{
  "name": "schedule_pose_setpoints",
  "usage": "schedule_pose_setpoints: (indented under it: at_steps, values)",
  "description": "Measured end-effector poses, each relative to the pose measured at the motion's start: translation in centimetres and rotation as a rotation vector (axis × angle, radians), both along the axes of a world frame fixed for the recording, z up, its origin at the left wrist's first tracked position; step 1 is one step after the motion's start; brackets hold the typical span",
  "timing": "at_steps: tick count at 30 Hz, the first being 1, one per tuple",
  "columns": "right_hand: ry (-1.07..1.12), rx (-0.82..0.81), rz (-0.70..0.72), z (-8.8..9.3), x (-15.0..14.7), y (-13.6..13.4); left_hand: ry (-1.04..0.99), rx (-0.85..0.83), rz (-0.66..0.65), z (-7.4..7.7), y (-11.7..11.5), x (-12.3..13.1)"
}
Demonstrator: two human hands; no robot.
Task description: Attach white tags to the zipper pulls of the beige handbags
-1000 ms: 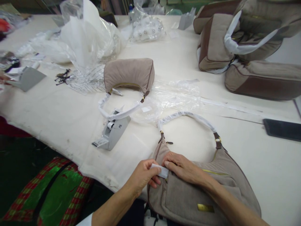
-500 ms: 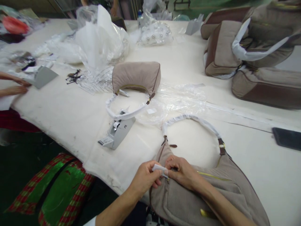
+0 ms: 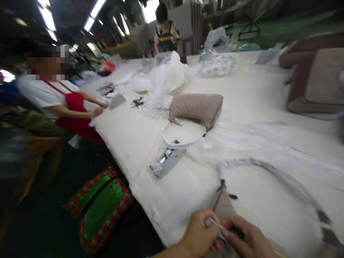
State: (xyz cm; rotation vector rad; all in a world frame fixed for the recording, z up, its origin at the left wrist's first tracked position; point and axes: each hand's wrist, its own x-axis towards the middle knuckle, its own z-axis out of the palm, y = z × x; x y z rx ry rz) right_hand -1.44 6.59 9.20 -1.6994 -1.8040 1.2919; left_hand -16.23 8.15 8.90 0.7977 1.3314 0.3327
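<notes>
A small white strip of wrapping [image 3: 214,223], perhaps paper, is pinched between the closed fingers of my left hand [image 3: 199,231]. My right hand [image 3: 249,236] pinches the strip's other end, close beside the left. Both are over the taupe handbag [image 3: 222,205] at the lower right, most of which is hidden by my hands or cut off by the frame. Its strap [image 3: 279,171], covered in white wrapping, arches across the table. A dark zipper pull [image 3: 233,196] hangs near the strap's left end. Motion blurs the hands.
A grey tape dispenser [image 3: 170,161] stands left of the handbag, beside a second taupe bag [image 3: 197,107]. Clear plastic [image 3: 163,73] is heaped behind. More bags [image 3: 322,79] are at right. A person in a red apron [image 3: 73,104] works at left; another person [image 3: 166,36] is behind.
The view has swung up and left, so table things sit lower and further right and two people show. My hands still pinch the white strip at the handbag.
</notes>
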Motion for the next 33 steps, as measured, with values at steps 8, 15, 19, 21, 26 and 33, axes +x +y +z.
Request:
schedule_pose_setpoints:
  at_steps: [8, 15, 19, 21, 26, 33]
  values:
    - [-0.214, 0.281, 0.028, 1.0, -1.0, -1.6, -0.288, -0.207, 0.018, 0.8, 0.8, -1.7]
    - [-0.254, 0.550, 0.096, 0.8, -1.0, -1.9, -0.336, -0.238, 0.001, 0.7, 1.1, -2.2]
    - [-0.253, 0.625, 0.208, 0.8, -0.4, -1.7, -0.314, -0.224, 0.043, 0.7, 0.6, -1.9]
    - [-0.265, 0.637, 0.303, 0.8, 0.0, -1.5, -0.298, -0.215, 0.041, 0.8, 0.4, -1.7]
    - [-0.286, 0.617, 0.469, 1.3, 0.8, -1.0, -0.286, -0.205, 0.079, 0.6, 0.0, -1.2]
    - [-0.371, 0.576, 0.376, 1.8, -0.1, -2.1, -0.253, -0.236, 0.140, 0.5, -0.1, -1.0]
